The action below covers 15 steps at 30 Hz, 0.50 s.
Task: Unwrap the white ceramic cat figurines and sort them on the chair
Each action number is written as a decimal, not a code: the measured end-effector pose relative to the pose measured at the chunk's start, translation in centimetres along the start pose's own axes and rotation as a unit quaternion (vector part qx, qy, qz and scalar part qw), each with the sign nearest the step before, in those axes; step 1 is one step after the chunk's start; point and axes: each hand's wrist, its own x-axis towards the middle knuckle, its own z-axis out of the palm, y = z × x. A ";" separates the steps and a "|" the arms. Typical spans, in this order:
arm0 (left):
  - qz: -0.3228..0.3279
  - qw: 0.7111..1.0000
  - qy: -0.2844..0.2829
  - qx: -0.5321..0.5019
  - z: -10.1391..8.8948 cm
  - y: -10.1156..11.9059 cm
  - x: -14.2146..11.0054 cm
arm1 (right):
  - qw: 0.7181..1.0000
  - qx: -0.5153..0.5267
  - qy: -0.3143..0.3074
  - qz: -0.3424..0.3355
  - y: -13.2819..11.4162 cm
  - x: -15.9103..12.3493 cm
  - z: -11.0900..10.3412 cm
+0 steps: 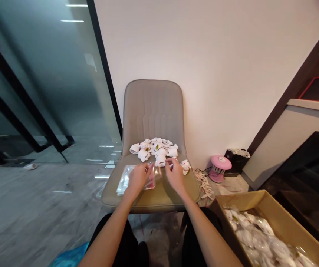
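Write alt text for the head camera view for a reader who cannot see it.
Two bare hands work over a beige upholstered chair: the left hand holds a clear plastic bag on the seat, and the right hand is at a pile of small white items. A cardboard box of bagged white items sits at lower right, near a pink mushroom-shaped device.

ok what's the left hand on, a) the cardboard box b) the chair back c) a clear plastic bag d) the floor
C: the left hand is on the clear plastic bag, which lies on the chair seat.
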 end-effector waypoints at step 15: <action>-0.067 0.989 -0.090 0.099 0.5 -0.5 0.6 | 0.971 -0.219 -0.093 0.018 -1.9 0.0 3.6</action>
